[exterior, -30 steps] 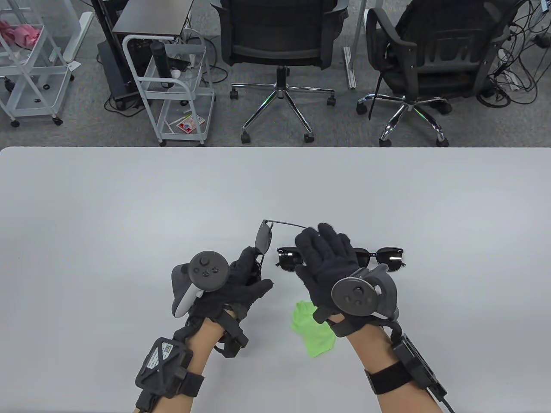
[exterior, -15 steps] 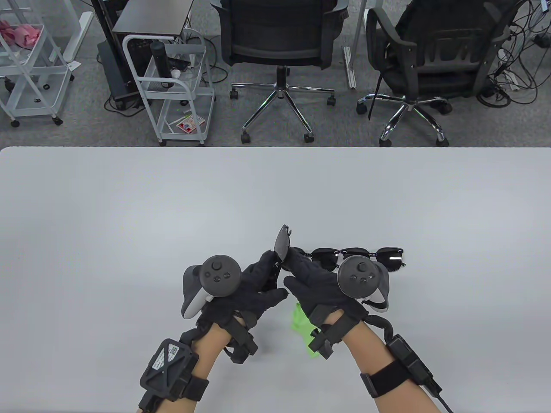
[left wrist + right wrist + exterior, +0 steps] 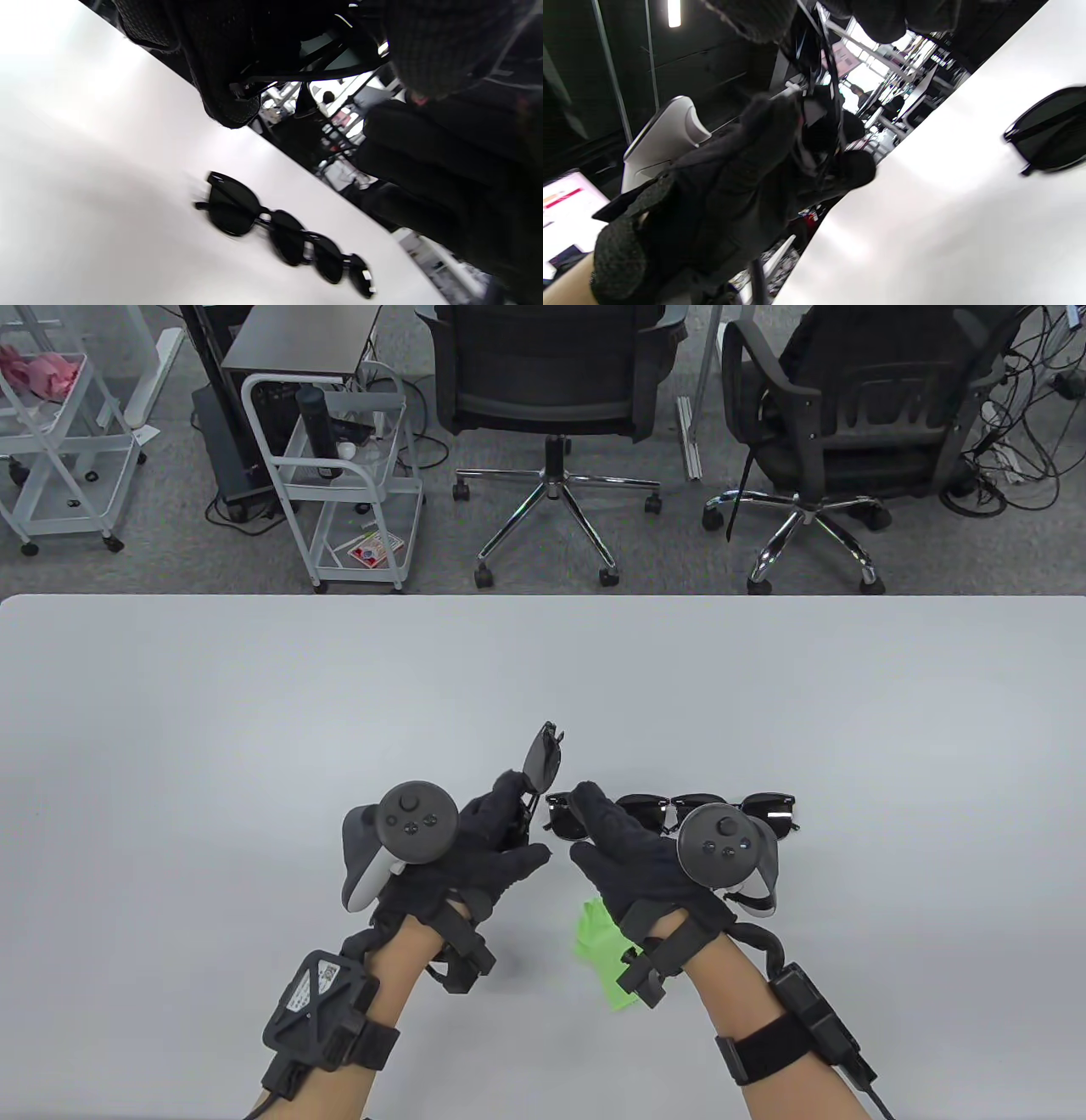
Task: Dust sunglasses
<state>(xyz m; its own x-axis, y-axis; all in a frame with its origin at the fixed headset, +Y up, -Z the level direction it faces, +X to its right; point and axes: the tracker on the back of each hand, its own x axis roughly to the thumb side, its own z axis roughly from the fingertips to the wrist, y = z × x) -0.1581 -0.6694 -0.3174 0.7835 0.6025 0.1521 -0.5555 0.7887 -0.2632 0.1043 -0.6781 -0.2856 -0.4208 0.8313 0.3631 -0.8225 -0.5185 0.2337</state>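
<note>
On the white table (image 3: 254, 712) just beyond my right hand (image 3: 632, 857), 2 black-framed sunglasses (image 3: 747, 813) lie end to end in a row, partly hidden behind its tracker. A green cloth (image 3: 604, 954) lies under my right wrist. My left hand (image 3: 484, 848) grips a thin-framed pair of sunglasses (image 3: 543, 759), folded, dark lens upright, lifted off the table. My right fingers look loosely bent, holding nothing, the thumb close to that pair.
</note>
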